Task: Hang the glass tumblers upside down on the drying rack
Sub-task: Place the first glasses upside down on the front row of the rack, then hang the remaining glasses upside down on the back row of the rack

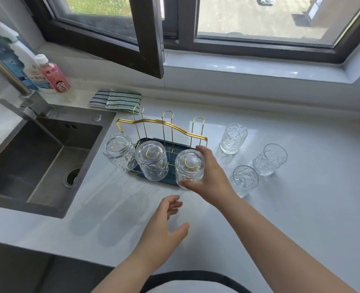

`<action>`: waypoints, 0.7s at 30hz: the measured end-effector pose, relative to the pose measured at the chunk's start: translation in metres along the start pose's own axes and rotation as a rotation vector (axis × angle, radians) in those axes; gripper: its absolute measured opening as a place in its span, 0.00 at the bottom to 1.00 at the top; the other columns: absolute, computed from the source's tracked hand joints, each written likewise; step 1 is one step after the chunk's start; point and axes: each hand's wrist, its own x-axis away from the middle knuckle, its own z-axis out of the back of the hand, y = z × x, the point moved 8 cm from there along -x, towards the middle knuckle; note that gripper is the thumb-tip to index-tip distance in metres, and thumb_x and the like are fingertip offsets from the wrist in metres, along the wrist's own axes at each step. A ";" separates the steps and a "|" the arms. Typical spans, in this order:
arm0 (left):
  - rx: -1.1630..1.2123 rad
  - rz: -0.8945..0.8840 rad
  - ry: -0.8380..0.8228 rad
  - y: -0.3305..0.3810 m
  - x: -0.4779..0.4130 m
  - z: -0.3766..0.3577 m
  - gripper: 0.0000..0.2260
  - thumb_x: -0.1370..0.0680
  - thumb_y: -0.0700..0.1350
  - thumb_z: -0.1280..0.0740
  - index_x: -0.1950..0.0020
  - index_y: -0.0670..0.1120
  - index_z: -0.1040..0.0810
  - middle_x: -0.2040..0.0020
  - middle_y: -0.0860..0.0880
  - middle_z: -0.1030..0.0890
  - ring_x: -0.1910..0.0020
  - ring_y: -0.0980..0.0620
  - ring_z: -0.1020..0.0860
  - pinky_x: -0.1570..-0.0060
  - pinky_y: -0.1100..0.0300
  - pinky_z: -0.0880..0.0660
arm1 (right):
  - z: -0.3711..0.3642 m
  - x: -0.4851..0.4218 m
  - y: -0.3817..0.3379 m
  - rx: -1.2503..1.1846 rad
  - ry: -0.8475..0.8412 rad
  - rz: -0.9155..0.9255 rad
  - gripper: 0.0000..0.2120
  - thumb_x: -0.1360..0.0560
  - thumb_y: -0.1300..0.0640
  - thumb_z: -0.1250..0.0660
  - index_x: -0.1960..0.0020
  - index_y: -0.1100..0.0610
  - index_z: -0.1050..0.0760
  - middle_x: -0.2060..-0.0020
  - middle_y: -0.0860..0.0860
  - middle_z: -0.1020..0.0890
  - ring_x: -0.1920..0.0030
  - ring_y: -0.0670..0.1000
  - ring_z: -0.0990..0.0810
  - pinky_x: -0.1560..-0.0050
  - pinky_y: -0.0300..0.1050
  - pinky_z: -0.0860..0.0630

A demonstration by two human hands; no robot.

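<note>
Left hand (pixel 164 225) open, empty; right hand (pixel 206 176) around clear, textured, inverted tumbler (pixel 189 168) on rack (pixel 164 125).

Three bare rear pegs (pixel 167 123) behind the rack's gold handle (pixel 164 125); open counter (pixel 301 197) past three upright tumblers (pixel 269 159).

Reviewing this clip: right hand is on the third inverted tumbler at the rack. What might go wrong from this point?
The right hand grips the third tumbler on its gold prong; letting go before it seats might tip it off the drying rack. It sits close to the middle tumbler, so a nudge may knock glass on glass. Reaching next for the three upright tumblers, the forearm might sweep the nearest one. The left hand hovers open, steadying nothing.
</note>
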 end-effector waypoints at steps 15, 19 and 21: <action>-0.378 -0.209 -0.283 0.046 -0.088 -0.117 0.44 0.32 0.53 0.27 0.26 0.51 0.53 0.25 0.50 0.43 0.27 0.52 0.40 0.31 0.59 0.42 | 0.096 0.137 0.098 -0.238 0.486 -0.320 0.17 0.30 0.68 0.32 0.49 0.49 0.28 0.51 0.45 0.21 0.52 0.40 0.23 0.49 0.38 0.25; -0.396 -0.239 -0.238 0.064 -0.122 -0.141 0.47 0.36 0.53 0.24 0.26 0.49 0.50 0.26 0.46 0.39 0.28 0.47 0.40 0.30 0.55 0.42 | 0.117 0.163 0.116 -0.255 0.580 -0.408 0.15 0.29 0.68 0.33 0.50 0.49 0.27 0.51 0.46 0.21 0.51 0.44 0.22 0.52 0.37 0.26; -0.443 -0.245 -0.210 0.066 -0.132 -0.147 0.44 0.37 0.53 0.24 0.28 0.49 0.45 0.30 0.46 0.34 0.31 0.46 0.35 0.33 0.53 0.37 | 0.122 0.169 0.120 -0.266 0.587 -0.436 0.15 0.29 0.67 0.33 0.50 0.49 0.27 0.51 0.45 0.21 0.52 0.42 0.22 0.55 0.34 0.26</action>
